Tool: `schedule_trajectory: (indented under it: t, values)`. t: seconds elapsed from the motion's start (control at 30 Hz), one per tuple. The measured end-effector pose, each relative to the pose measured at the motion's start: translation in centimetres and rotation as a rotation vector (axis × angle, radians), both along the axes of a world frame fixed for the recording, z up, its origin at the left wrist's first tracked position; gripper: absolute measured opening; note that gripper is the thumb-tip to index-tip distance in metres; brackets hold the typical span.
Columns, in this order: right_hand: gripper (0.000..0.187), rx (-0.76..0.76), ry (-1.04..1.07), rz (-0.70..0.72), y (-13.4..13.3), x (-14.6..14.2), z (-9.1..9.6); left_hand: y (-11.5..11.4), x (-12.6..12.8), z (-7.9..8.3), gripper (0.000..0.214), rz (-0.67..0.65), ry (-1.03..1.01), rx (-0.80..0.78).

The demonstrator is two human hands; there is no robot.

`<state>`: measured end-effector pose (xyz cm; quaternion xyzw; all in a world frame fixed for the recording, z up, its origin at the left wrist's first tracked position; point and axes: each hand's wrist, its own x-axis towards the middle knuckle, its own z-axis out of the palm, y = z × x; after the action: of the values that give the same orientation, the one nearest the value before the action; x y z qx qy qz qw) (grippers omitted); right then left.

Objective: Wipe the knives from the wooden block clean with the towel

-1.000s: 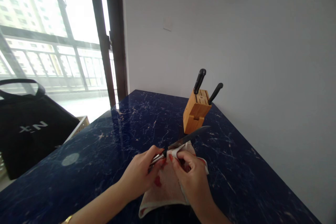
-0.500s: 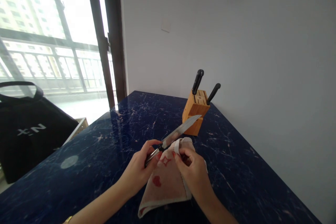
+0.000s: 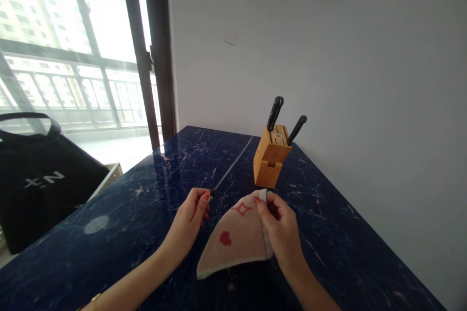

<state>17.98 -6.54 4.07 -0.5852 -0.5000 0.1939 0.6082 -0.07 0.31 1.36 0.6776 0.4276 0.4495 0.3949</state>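
- Gravest risk, as I judge it: the left hand (image 3: 188, 221) has its grip closed round the handle of the knife (image 3: 232, 165). Its fingertips are pinched right at the blade's base. The blade shows edge-on as a thin line, raised over the worktop (image 3: 127, 233) and pointing away, past the left side of the knife block (image 3: 270, 159). A forward slip of those fingertips would put them on the cutting edge.
- Next: the right hand (image 3: 283, 227) pinches the top corner of the cloth (image 3: 235, 238) between thumb and fingers. The cloth hangs down between the two hands. With the hands this near, a sideways swing of the blade could catch the right fingers or the fabric.
- Lesser: the tip lies near the block, so a push forward might knock it over.
- Least: the cloth is held by one corner only and could slide out and drop.
- Counts, biggest thing first:
- one worktop;
- one black bag (image 3: 40, 175) beyond the worktop's left edge;
- one cloth;
- one knife block;
- one knife in hand;
- two black handles (image 3: 275, 112) standing in the block.
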Motion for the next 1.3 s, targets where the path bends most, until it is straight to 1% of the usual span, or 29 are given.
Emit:
schedule_trajectory:
  t: [0.13,0.3,0.37,0.5,0.53,0.6,0.67,0.73,0.83,0.93,1.0,1.07,1.17,1.23,1.3]
  values:
    - [0.019,0.066,0.129,-0.08,-0.3,0.7,0.3,0.1,0.4,-0.4,0.028,-0.033,-0.005,-0.01]
    - [0.02,0.106,0.088,-0.162,-0.4,1.1,0.7,0.4,0.5,-0.6,0.03,-0.013,0.06,0.088]
    - [0.02,0.105,0.061,-0.158,-0.4,1.0,0.9,0.5,0.5,-0.6,0.029,-0.036,0.094,0.12]
    - [0.02,0.094,0.007,-0.109,-0.5,0.6,0.9,-0.1,0.5,-0.2,0.023,-0.073,0.125,0.127]
    - [0.02,0.091,-0.005,-0.098,-0.5,0.4,0.9,-0.3,0.6,-0.2,0.022,-0.087,0.122,0.116]
    - [0.019,0.087,-0.031,-0.08,-0.7,0.1,0.7,-0.8,0.8,-0.2,0.021,-0.155,0.097,0.054]
    - [0.018,0.082,-0.077,-0.069,-0.8,-0.2,0.6,-1.1,1.0,-0.3,0.021,-0.22,0.089,-0.029]
    - [0.016,0.099,-0.153,-0.06,-0.8,-0.4,0.6,-1.3,1.1,-0.4,0.021,-0.232,0.125,-0.076]
    - [0.012,0.154,-0.286,-0.061,-0.6,-0.7,0.2,-1.4,1.2,-0.6,0.022,-0.224,0.179,-0.066]
    - [0.011,0.162,-0.4,-0.092,-0.1,-0.8,-0.5,-1.5,1.3,-0.6,0.021,-0.248,0.18,-0.048]
    - [0.016,0.158,-0.495,-0.124,0.1,-0.7,-1.1,-1.7,1.4,-0.5,0.021,-0.258,0.165,-0.059]
    - [0.024,0.15,-0.603,-0.149,0.4,-0.7,-1.6,-1.7,1.5,-0.5,0.023,-0.266,0.131,-0.086]
    - [0.032,0.115,-0.726,-0.14,0.5,-0.7,-2.1,-1.8,1.6,-0.4,0.024,-0.275,0.079,-0.117]
    - [0.031,0.103,-0.754,-0.114,0.4,-1.0,-2.3,-1.8,1.6,-0.4,0.024,-0.275,0.063,-0.127]
    - [0.026,0.122,-0.748,-0.078,0.3,-1.3,-2.5,-1.8,1.5,-0.3,0.024,-0.278,0.059,-0.133]
